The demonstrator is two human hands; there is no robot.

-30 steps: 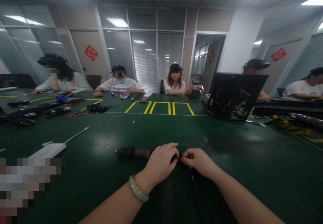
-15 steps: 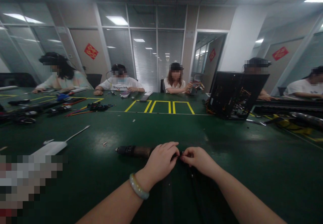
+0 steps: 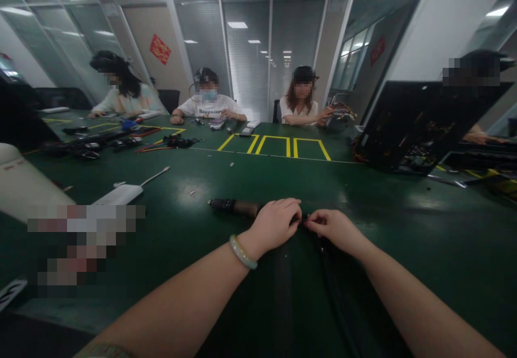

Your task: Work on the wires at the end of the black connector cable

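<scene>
On the green desk the dark cylindrical tool lies lengthwise from left to right, its narrow tip pointing left. The left hand is the nearer, curled around its rear end; just beside it, the right hand pinches what looks like the tip of a black cable, though shadow blurs the detail.

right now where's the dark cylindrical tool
In the head view, the dark cylindrical tool lies on the green table, left of centre, its right part hidden by the left hand.
</scene>
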